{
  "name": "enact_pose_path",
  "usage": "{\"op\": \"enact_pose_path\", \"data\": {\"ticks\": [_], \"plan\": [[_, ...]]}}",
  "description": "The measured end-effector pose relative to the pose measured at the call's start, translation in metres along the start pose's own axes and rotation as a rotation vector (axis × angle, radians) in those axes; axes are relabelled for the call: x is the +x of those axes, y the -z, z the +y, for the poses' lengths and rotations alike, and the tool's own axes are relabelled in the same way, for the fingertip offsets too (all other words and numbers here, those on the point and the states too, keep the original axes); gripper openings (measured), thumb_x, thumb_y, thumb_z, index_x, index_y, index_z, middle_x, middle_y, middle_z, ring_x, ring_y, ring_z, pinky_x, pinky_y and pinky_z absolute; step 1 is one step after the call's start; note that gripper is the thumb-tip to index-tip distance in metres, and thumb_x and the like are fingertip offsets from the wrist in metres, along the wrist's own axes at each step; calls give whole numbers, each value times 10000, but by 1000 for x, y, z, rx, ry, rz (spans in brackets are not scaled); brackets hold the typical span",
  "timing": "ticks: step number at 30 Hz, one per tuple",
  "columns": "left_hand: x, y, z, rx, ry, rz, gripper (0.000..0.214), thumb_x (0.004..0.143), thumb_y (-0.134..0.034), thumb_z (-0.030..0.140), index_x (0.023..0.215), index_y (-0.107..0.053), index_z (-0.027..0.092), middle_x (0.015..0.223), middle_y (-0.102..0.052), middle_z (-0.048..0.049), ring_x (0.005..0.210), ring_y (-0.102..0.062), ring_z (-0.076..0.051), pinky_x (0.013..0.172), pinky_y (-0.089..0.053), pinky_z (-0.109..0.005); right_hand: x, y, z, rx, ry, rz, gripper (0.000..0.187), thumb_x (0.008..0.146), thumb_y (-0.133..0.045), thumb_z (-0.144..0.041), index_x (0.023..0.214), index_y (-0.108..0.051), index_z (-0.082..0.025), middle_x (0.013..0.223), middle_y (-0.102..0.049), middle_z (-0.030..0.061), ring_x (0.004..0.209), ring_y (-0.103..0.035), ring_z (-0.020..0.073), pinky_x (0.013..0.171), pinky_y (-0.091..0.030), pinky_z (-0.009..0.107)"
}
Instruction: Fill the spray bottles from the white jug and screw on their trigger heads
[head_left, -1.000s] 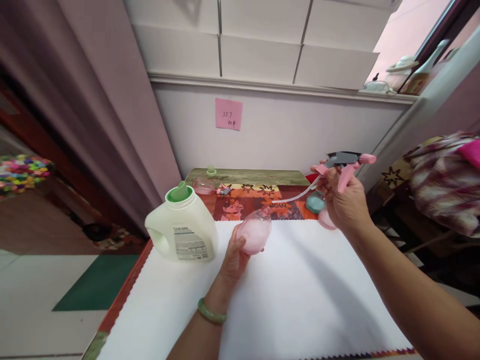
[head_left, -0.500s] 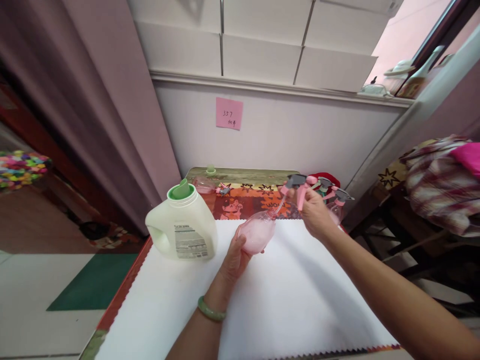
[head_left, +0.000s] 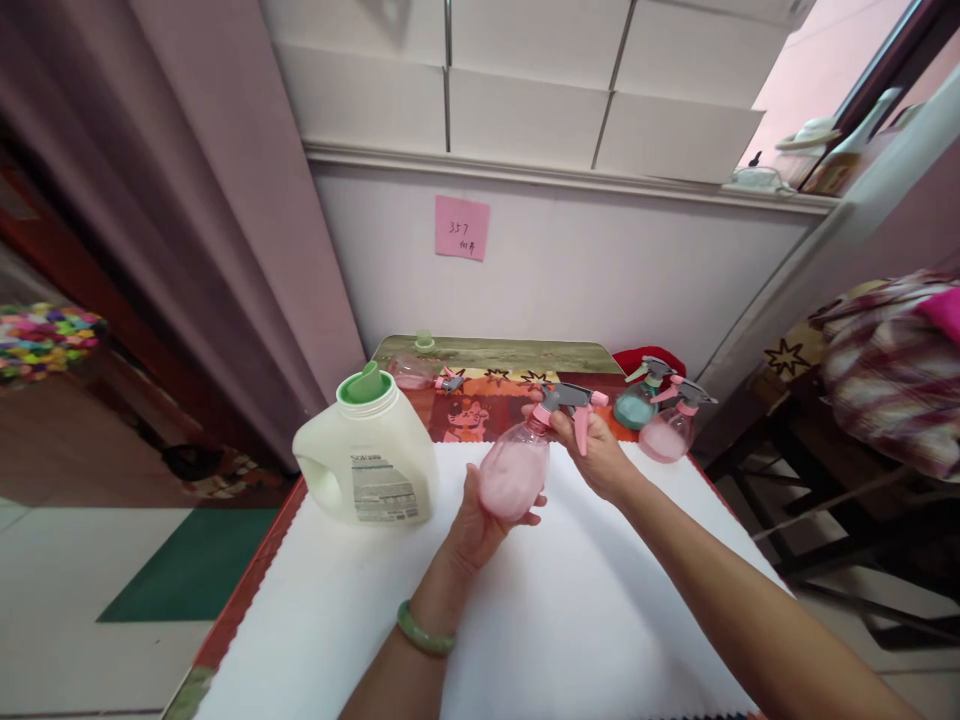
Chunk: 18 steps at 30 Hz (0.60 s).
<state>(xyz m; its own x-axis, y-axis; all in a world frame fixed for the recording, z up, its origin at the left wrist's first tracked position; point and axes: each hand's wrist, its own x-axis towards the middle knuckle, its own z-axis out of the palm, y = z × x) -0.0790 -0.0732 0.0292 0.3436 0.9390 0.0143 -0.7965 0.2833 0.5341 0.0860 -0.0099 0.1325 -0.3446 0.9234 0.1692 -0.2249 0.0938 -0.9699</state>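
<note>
My left hand [head_left: 480, 525] is closed around the lower part of a clear pink spray bottle [head_left: 514, 475], which is tilted and looks filled with pale, cloudy contents. A grey and pink trigger sprayer [head_left: 568, 398] sits at the bottle's neck. My right hand [head_left: 596, 455] grips its pink collar, fingers wrapped round it; whether the threads are engaged cannot be seen. To the left stands a large cream detergent jug [head_left: 367, 450] with a green spout in its mouth.
At the back right stand a teal spray bottle [head_left: 636, 406] and another pink spray bottle [head_left: 667, 436]. A further pink bottle [head_left: 411, 372] lies at the back left near a green cap [head_left: 424, 341]. White cloth [head_left: 570, 620] covers the table.
My right hand has moved down and left, bringing the sprayer onto the bottle's neck. The sprayer's tube, visible above the neck before, is now inside. The bottle is more upright.
</note>
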Motion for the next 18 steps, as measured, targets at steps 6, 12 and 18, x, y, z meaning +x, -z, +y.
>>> {"op": "enact_pose_path", "data": {"ticks": [6,12,18], "plan": [[-2,5,0,-99,178,-91,1067,773,-313,909,1301,-601,28,960,-753,-244,755,-755,-281,512,-553,-270,-1,-4,-5,15,0,-98,385,815,-759,-516,1090,-717,-250,1044,-767,68,1146,-659,293,996,-514,460],[-3,4,1,-86,214,-92,1066,794,-257,902,1260,-623,17,906,-754,-237,670,-752,-253,465,-518,-236,-7,-18,0,130,-29,-25,419,843,-695,-576,1094,-668,-241,1069,-752,91,1074,-684,288,951,-536,440],[-4,1,1,-83,187,-97,1041,803,-273,894,1263,-626,30,892,-756,-225,633,-741,-238,450,-497,-231,-7,-18,15,-35,44,88,379,898,-616,-562,1089,-671,-240,1048,-744,112,1082,-663,312,941,-542,458]]}}
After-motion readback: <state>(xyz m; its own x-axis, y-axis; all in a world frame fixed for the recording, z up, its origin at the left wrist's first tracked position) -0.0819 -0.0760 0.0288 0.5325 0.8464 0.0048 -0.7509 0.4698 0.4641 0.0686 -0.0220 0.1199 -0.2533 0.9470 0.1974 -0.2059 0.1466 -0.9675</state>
